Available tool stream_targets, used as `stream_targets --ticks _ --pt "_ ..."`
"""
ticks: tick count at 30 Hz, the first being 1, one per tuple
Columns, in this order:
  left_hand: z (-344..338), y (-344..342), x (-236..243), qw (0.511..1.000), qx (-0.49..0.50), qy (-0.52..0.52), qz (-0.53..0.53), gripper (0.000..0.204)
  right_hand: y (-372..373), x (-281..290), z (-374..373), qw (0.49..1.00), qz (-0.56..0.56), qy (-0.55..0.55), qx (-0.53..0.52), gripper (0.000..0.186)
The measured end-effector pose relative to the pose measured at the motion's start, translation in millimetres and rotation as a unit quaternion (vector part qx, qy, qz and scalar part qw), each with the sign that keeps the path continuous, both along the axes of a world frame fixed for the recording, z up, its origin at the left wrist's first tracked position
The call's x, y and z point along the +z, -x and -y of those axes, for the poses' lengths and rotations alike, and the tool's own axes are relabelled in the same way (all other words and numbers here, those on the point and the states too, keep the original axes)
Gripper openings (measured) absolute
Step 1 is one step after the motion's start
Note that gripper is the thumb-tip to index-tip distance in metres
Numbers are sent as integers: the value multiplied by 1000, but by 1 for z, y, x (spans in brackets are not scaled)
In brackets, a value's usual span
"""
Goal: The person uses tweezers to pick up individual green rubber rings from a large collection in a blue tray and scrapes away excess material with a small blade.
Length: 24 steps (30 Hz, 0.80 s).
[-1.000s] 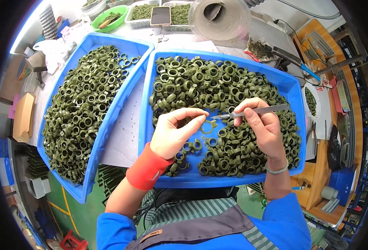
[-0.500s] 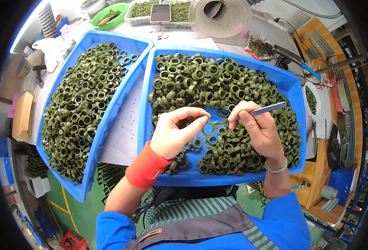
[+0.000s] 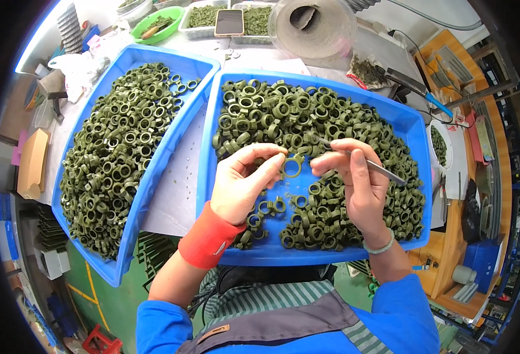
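Note:
My left hand [image 3: 246, 180], with a red wristband, pinches a dark green ring [image 3: 299, 171] by its left edge between thumb and forefinger. The ring has small tabs and faces up above the right blue tray [image 3: 260, 255]. In my right hand [image 3: 361, 177] lies a slim metal tool [image 3: 387, 173] that looks like tweezers, held across the fingers. Its thin end points to the upper left, apart from the ring. Beneath both hands, many similar green rings [image 3: 313, 112] are heaped in the tray.
A second blue tray [image 3: 131, 236], also heaped with green rings, stands at the left. Along the back are a green bowl [image 3: 171, 26], clear tubs of small green pieces [image 3: 204, 17], a phone [image 3: 229, 22] and a wide grey funnel-like duct [image 3: 331, 35]. A blue-handled tool [image 3: 438, 104] lies back right.
The metal tool has come away from the ring and swung round, its thin end now higher. My right fingers have loosened and spread. The left hand has moved slightly left with the ring.

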State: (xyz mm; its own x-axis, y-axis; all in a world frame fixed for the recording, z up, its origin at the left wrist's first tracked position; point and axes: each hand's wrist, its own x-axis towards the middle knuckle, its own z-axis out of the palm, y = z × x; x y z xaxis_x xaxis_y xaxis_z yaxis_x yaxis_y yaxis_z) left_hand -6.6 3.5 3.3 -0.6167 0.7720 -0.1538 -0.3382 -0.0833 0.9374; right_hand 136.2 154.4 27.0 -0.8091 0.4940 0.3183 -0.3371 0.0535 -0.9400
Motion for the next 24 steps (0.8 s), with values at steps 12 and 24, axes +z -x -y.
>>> stream_targets --ticks 12,24 --pt "0 2 -10 994 -66 -69 53 19 9 -7 14 990 124 -63 -33 25" --pt "1 4 -7 980 -121 -63 146 18 9 -9 8 985 114 -124 -32 20"
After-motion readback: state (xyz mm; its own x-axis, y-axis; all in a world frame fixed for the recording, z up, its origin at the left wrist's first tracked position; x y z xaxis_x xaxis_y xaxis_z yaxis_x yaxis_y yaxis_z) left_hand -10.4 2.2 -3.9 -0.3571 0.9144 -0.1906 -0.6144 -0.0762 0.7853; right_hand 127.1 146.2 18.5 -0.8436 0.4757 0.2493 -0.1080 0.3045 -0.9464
